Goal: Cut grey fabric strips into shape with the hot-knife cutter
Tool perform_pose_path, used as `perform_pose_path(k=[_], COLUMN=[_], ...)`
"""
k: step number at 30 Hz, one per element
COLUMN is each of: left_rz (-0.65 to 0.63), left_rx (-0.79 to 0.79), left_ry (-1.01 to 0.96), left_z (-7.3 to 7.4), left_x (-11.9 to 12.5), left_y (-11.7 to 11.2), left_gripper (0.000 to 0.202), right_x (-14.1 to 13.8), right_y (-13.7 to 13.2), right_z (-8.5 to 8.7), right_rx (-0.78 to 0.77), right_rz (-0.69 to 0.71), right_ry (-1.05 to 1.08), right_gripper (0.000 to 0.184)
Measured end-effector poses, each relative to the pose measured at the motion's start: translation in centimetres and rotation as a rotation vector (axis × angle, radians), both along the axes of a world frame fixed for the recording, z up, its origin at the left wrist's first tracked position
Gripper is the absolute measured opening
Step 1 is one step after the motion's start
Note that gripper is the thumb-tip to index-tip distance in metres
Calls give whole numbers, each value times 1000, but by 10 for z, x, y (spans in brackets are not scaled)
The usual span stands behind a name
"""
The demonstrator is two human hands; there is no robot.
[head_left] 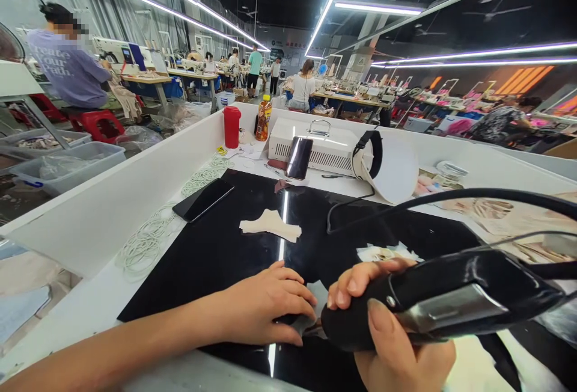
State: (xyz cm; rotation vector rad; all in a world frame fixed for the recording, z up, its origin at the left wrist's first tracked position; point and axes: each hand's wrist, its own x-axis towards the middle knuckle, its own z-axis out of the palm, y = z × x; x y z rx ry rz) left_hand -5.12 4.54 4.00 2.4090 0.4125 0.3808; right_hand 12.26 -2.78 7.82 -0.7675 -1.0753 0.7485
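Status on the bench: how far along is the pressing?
Done: cannot tell; one beige cut fabric piece lies loose mid-mat. In hand: left hand pins a small pale piece to the glossy black mat; right hand grips the black corded hand tool beside it. Left: pale scraps nearby, apparently untouched.

Glossy black work surface (216, 248) reflected ceiling lights; the handheld tool (442, 302) looked shiny black plastic with brushed metal.

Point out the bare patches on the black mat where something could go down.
Free: the black mat between the dark tablet and the beige fabric piece, and the strip ahead of the left hand. Crowded: the near right, where the right hand holds the black tool beside white scraps and the cable.
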Motion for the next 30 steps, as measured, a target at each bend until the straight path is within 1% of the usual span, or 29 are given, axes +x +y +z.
perform_pose_path(k=[3, 6, 8, 10, 12, 14, 23, 27, 30], left_rz=[-10, 10, 30, 29, 13, 4, 9, 13, 21], left_rx=[-1, 32, 74, 114, 140, 146, 118, 116, 111], left_ry=[2, -23, -31, -26, -8, 19, 117, 103, 63], left_z=[4, 4, 0, -5, -10, -11, -1, -2, -4], left_x=[0, 0, 1, 3, 5, 6, 5, 5, 5], left_y=[0, 0, -2, -4, -6, -7, -8, -8, -8], left_gripper=[25, 24, 30, 40, 49, 50, 50, 49, 49], right_x=[4, 15, 23, 29, 33, 35, 36, 37, 39], right_y=[3, 6, 8, 9, 10, 12, 14, 14, 15], right_z=[8, 17, 21, 21, 19, 15, 3, 3, 6], right_rx=[16, 29, 22, 29, 37, 46, 47, 23, 1], right_rz=[-20, -146, -232, -278, -292, -290, -274, -283, -296], right_ry=[21, 62, 80, 85, 85, 74, 22, 23, 25], right_gripper=[26, 28, 30, 32, 31, 31, 31, 29, 29])
